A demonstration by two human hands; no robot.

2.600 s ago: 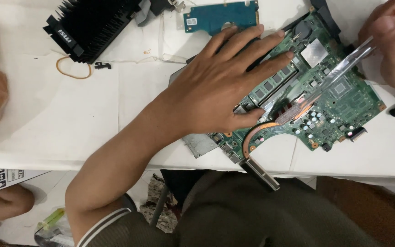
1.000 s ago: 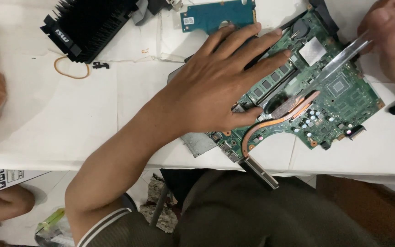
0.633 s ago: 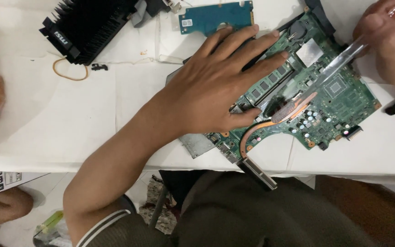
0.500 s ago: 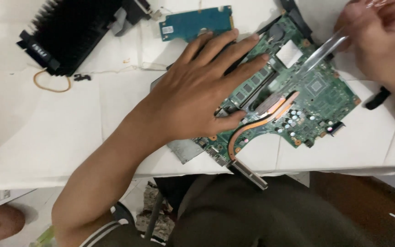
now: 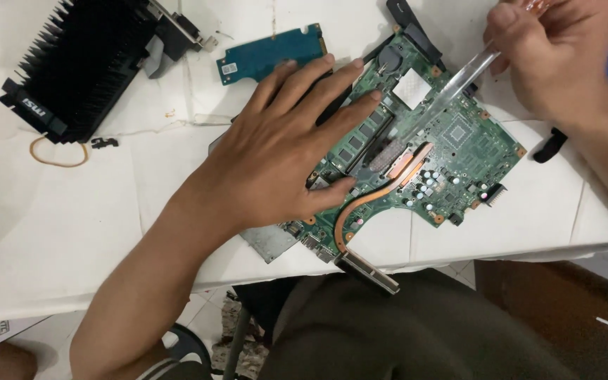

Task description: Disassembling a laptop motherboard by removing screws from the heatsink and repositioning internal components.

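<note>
The green laptop circuit board (image 5: 452, 151) with its copper heat pipe (image 5: 381, 193) lies at the near edge of the white-covered bench (image 5: 72, 225). The left hand (image 5: 283, 151) rests flat on the board, fingers spread, gripping nothing. The right hand (image 5: 554, 56) is closed around a clear-handled screwdriver (image 5: 459, 77), whose tip seems to touch the board's middle. A black finned heatsink (image 5: 82, 63) sits toward the far left corner, a small blue circuit board (image 5: 269, 53) beside it.

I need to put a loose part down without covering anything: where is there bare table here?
The widest bare patch of table lies below the black heatsink and rubber band, beside the left hand. A smaller one sits right of the green board. Around the board, the blue card and the right hand it is crowded.
</note>
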